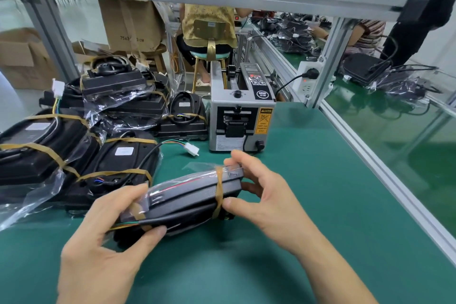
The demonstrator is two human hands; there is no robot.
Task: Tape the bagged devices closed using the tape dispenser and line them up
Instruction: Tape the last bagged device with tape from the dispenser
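Observation:
I hold a black bagged device [187,197] on its edge above the green mat [308,205]. My left hand [106,237] grips its left end, thumb on top over a brown tape strip, fingers underneath. My right hand [266,195] grips its right end, where another brown tape band [219,191] wraps round the bag; the thumb presses the band low down and the fingers curl over the top corner. The grey tape dispenser [240,116] stands upright just beyond the device.
Several taped, bagged devices [74,145] are piled at the left, one with a white connector [192,149] lying loose. An aluminium frame rail [385,163] borders the mat on the right. A power strip [307,79] stands behind the dispenser. People sit at benches beyond.

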